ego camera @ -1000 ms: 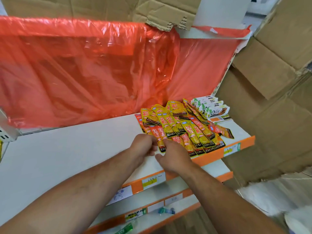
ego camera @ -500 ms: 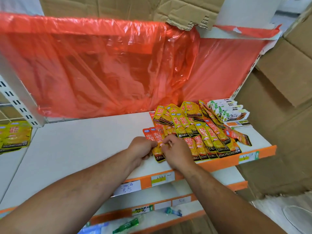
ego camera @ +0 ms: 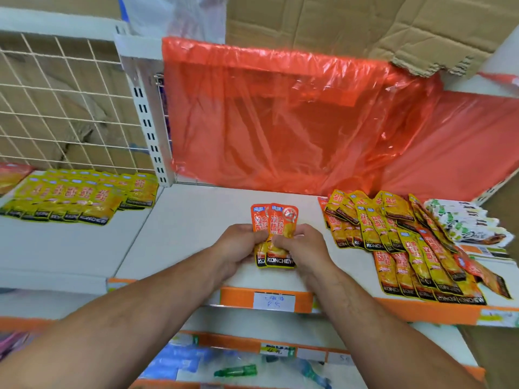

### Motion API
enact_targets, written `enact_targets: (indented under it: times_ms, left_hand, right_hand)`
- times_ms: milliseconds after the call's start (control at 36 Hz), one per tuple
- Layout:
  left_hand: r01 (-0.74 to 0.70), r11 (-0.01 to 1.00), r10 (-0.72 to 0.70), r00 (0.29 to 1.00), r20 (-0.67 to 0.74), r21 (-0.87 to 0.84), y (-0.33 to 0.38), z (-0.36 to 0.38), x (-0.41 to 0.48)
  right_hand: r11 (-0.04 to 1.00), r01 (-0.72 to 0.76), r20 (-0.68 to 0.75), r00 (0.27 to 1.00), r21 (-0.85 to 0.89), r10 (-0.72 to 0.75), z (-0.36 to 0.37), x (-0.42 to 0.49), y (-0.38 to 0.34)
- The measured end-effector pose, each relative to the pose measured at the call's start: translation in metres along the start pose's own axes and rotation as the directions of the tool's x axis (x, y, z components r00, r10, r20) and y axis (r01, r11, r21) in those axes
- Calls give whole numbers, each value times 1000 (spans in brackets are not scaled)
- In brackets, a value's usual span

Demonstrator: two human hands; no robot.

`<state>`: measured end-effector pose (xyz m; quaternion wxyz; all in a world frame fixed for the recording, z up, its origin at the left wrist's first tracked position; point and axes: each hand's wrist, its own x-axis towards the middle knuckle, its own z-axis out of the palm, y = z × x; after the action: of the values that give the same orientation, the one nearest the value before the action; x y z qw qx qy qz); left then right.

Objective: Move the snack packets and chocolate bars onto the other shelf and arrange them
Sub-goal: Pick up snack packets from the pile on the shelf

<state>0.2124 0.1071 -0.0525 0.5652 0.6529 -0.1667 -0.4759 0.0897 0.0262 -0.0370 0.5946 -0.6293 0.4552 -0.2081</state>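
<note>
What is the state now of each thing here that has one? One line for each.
orange packets: held together, slightly fanned.
left hand: grips the packets' left edge.
right hand: grips their right edge.
packet pile: lying overlapped on the right of the shelf.
yellow packets: laid in overlapping rows on the left shelf.
white-green packets: stacked flat at the far right.
red plastic sheet: hanging crumpled behind the shelf.

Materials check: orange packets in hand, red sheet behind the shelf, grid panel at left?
Orange packets: likely glossy printed plastic film; sheen, flat sealed pouch shape.
Red sheet: thin translucent plastic; creases, glare, shapes showing through.
Grid panel: wire mesh, probably metal with a white coating; thin crossing rods, matte look.
</note>
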Motion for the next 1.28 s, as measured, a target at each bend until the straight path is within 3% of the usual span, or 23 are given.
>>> enact_targets:
  times_ms: [250, 528, 917, 1278]
  left_hand:
    - [-73, 990, 59, 991, -117, -120, -4, -85, -46]
    - [-131, 986, 98, 957, -274, -103, -15, -198, -106]
    - [-173, 980, 102, 865, -491, -101, -29, -348, -174]
    - [-179, 976, 58, 763, -644, -124, -33, -446, -172]
  right_hand:
    - [999, 32, 44, 999, -21, -31, 86, -29, -15]
    - [996, 53, 46, 998, -75, -50, 192, -79, -28]
    - [991, 98, 214, 974, -93, -76, 350, -124, -39]
    - [982, 134, 385, 920, -132, -74, 460, -103, -56]
